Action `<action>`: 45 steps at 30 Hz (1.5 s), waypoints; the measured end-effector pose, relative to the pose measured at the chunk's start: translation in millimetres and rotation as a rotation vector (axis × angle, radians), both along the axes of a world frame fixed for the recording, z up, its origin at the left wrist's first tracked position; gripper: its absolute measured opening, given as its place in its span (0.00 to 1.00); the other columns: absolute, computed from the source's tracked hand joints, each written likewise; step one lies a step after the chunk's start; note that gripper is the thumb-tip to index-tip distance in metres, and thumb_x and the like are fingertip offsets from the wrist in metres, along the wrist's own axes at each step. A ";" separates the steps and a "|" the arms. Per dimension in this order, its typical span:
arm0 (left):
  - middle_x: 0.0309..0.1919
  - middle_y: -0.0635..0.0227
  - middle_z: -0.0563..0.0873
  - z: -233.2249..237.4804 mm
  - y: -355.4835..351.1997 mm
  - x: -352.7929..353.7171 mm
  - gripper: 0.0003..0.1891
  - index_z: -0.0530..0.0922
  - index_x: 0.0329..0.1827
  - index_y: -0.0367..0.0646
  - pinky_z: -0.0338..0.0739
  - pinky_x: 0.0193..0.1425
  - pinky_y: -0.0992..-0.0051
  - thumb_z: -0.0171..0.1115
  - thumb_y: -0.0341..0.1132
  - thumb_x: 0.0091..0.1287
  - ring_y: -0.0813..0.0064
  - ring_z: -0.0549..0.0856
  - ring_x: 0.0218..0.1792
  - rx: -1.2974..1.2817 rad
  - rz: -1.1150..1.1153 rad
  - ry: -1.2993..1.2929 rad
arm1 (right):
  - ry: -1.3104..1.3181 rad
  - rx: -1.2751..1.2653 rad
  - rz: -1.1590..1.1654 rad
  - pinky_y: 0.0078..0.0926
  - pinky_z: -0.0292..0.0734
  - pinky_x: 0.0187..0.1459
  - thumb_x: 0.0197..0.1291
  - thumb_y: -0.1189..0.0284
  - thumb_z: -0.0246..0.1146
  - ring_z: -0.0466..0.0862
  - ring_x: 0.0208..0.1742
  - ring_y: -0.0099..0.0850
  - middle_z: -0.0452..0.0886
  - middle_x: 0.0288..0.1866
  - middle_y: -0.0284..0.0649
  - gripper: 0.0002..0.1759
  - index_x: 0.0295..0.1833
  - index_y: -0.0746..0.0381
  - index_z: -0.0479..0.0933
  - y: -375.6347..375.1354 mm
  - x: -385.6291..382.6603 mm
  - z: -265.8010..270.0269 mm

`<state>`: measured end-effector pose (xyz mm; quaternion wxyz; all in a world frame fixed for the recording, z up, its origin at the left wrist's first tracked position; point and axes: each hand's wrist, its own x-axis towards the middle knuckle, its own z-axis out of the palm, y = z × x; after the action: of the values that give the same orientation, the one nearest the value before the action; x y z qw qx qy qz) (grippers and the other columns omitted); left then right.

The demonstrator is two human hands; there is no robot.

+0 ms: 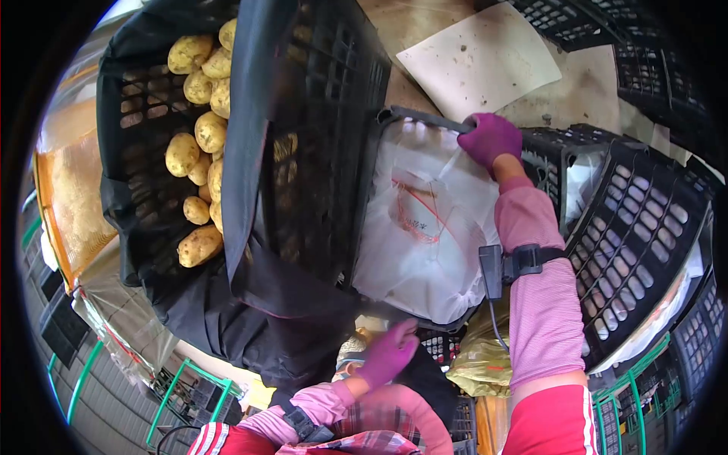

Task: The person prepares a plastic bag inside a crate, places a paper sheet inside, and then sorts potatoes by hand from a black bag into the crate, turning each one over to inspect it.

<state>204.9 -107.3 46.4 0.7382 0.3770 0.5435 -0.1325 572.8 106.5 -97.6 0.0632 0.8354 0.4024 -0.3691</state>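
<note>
My right hand, in a purple glove, has its fingers wrapped round the far rim of a black plastic crate. A white plastic liner covers the inside of this crate, with red printing and dark lettering on it. Below the crate's near edge is my left hand, also purple-gloved, its fingers loosely stretched and apparently holding nothing. Left of the lined crate a taller black crate stands tilted, draped with dark cloth. Several potatoes lie inside it.
On the right stands another black crate with a slatted side. A stained white sheet lies at the back. A yellowish plastic bag sits below the lined crate. Green metal frames and an orange-edged mesh sack are at the sides.
</note>
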 end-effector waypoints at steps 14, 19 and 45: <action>0.51 0.50 0.84 9.0 36.4 56.6 0.21 0.77 0.61 0.38 0.79 0.56 0.62 0.58 0.44 0.74 0.55 0.84 0.52 0.241 -0.873 -0.425 | 0.337 0.961 -0.414 0.31 0.75 0.63 0.54 0.58 0.72 0.83 0.61 0.38 0.83 0.60 0.46 0.34 0.66 0.58 0.76 -77.9 -16.2 0.3; 0.41 0.51 0.83 19.2 35.0 29.5 0.16 0.79 0.50 0.39 0.78 0.49 0.58 0.60 0.43 0.72 0.51 0.84 0.45 0.339 -1.042 -0.685 | 0.424 0.883 -0.126 0.31 0.78 0.57 0.55 0.63 0.71 0.86 0.52 0.37 0.86 0.53 0.48 0.23 0.54 0.65 0.82 -230.0 -112.9 94.4; 0.41 0.48 0.86 -85.7 129.5 -199.2 0.20 0.82 0.43 0.41 0.78 0.49 0.58 0.60 0.51 0.66 0.48 0.85 0.44 1.321 -1.443 -0.603 | -0.328 -0.010 -0.235 0.45 0.79 0.56 0.62 0.58 0.58 0.86 0.56 0.45 0.87 0.53 0.45 0.19 0.53 0.51 0.86 -365.0 -459.3 -15.2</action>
<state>5.7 22.3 -39.3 0.2333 0.9635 -0.0569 -0.1187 113.5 -258.5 -112.8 0.0887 0.9251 0.2848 -0.2349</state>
